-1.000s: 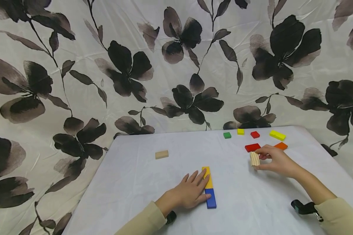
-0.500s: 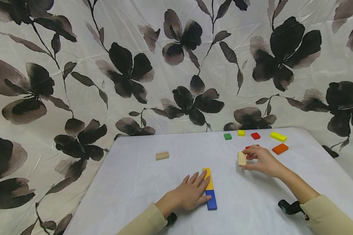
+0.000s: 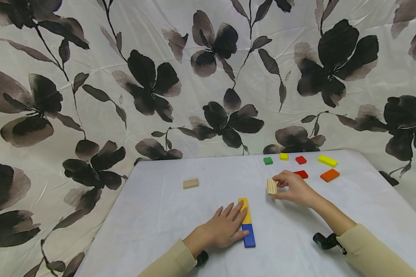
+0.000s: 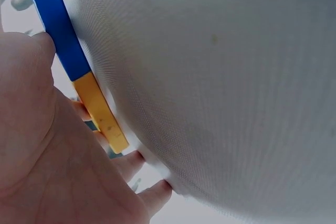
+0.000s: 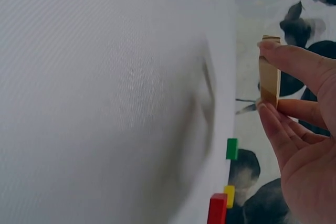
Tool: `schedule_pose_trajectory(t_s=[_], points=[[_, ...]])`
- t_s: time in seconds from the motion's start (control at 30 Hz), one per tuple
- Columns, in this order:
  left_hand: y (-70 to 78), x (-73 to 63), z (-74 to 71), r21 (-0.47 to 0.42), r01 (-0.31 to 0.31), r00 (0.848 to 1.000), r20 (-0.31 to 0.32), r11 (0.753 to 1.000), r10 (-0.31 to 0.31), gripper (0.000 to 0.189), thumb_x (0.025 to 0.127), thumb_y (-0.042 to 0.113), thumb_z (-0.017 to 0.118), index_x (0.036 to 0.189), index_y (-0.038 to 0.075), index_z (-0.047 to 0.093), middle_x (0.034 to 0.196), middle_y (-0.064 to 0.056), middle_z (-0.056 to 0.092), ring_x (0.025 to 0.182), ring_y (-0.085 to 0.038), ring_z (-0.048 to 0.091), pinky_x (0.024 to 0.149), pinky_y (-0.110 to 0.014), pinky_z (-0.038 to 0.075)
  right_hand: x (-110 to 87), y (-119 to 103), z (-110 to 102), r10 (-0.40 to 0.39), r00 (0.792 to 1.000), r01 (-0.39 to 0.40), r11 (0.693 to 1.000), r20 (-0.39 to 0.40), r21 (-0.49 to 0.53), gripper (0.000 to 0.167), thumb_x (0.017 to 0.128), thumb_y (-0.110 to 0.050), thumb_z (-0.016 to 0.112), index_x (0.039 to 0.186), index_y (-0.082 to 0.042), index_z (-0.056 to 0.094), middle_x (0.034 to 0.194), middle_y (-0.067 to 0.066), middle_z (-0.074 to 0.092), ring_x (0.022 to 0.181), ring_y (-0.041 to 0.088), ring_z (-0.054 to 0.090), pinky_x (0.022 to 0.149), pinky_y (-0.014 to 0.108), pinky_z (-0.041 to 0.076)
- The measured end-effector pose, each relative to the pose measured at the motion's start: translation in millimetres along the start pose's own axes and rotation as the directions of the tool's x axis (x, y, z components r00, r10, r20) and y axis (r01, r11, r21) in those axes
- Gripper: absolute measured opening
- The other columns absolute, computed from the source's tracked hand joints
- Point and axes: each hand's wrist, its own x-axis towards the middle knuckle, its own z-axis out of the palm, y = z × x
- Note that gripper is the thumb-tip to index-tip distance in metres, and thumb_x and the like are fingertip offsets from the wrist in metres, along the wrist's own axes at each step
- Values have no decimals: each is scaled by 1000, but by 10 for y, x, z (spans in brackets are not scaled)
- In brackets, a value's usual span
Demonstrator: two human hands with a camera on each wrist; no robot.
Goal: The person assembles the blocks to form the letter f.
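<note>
My right hand (image 3: 296, 189) pinches a plain wooden block (image 3: 272, 187) between thumb and fingertips. The right wrist view shows this wooden block (image 5: 270, 74) held above the tabletop. Flat on the table, my left hand (image 3: 222, 227) has its fingers spread and fairly straight. Its fingers touch a yellow block (image 3: 243, 206), and the thumb rests on a blue block (image 3: 249, 236). Those two lie end to end in one line. From the left wrist view, the blue block (image 4: 61, 30) and the yellow block (image 4: 101, 111) meet with no visible gap.
Another plain wooden block (image 3: 191, 184) lies at the left of the white table (image 3: 152, 215). Toward the back right are a green block (image 3: 268, 161), a small yellow block (image 3: 284, 156), red blocks (image 3: 301, 160), a long yellow block (image 3: 327, 161) and an orange block (image 3: 330, 175). Floral cloth hangs behind.
My right hand has moved left with the wooden block, away from the red and orange blocks and nearer the yellow-blue line. The left hand has stayed in place.
</note>
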Motion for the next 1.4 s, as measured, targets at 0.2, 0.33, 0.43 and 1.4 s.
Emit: schedule_pose_trajectory(t_s=[0.2, 0.33, 0.43, 1.4], points=[[14, -3, -22, 2, 6, 1000, 4, 1000, -6, 75, 106, 64, 26, 165, 18, 19, 173, -4, 7, 157, -31, 16, 121, -58, 25, 86, -46, 93, -4, 1000, 4, 1000, 1, -13, 50, 80, -20, 89, 121, 2, 70, 106, 8, 65, 95, 23, 62, 88, 45, 59], [18, -8, -32, -4, 8, 1000, 7, 1000, -8, 75, 106, 63, 27, 165, 18, 20, 173, -4, 7, 157, -31, 16, 121, -58, 25, 144, -55, 167, 5, 1000, -5, 1000, 13, -5, 52, 80, -21, 89, 122, 3, 69, 107, 9, 65, 95, 23, 63, 87, 44, 59], [17, -9, -30, -6, 4, 1000, 2, 1000, -4, 74, 106, 63, 28, 165, 17, 21, 173, -5, 8, 157, -32, 17, 120, -58, 26, 176, -69, 218, 15, 1000, -15, 1000, 24, 10, 53, 81, -21, 89, 124, 2, 68, 108, 10, 64, 96, 23, 63, 88, 44, 59], [1, -4, -16, -4, -5, 1000, 3, 1000, 5, 75, 106, 64, 25, 165, 18, 20, 173, -5, 7, 157, -32, 16, 120, -59, 26, 421, -228, 599, 37, 993, -40, 999, 115, 24, 58, 85, -20, 86, 132, 4, 62, 114, 9, 61, 99, 20, 60, 93, 39, 57]])
